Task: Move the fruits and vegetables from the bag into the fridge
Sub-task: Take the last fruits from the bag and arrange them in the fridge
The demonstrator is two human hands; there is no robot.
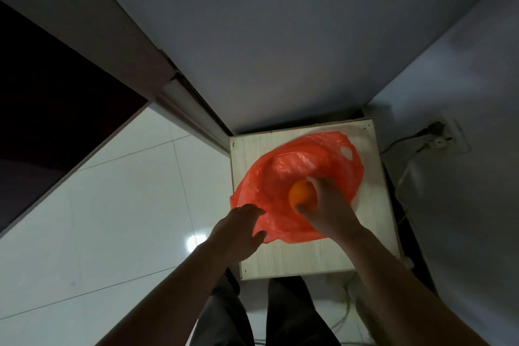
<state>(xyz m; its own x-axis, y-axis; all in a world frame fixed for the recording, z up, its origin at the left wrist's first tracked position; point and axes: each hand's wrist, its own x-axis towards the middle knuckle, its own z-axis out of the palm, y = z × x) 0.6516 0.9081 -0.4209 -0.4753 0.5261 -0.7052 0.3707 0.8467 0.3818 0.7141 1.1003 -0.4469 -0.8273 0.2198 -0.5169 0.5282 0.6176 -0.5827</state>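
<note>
Orange (302,195) low in the mouth of the red plastic bag (278,174), held by the right hand (328,205): grip clamped on the fruit, fingers curled round its right side. Left hand (238,223) at the near left edge of the bag, grip apart, fingers spread, touching the plastic or just off it; cannot tell which. Bag slumped open on the pale wooden surface (297,258), tiled floor (112,205) to the left, wall socket (438,140) with plugs to the right.

Probably the picking step: fruit taken in the grip but not yet lifted clear of the bag, so nothing of this piece in the fridge yet. Fridge not surely identified; perhaps the tall grey panel (280,36) behind the surface.

Next move likely calls for lifting the orange straight up without dragging the thin plastic along, steadying the bag edge with the left hand, then carrying it across to an open fridge compartment. No other produce visible in the bag, though possibly hidden by folds
</note>
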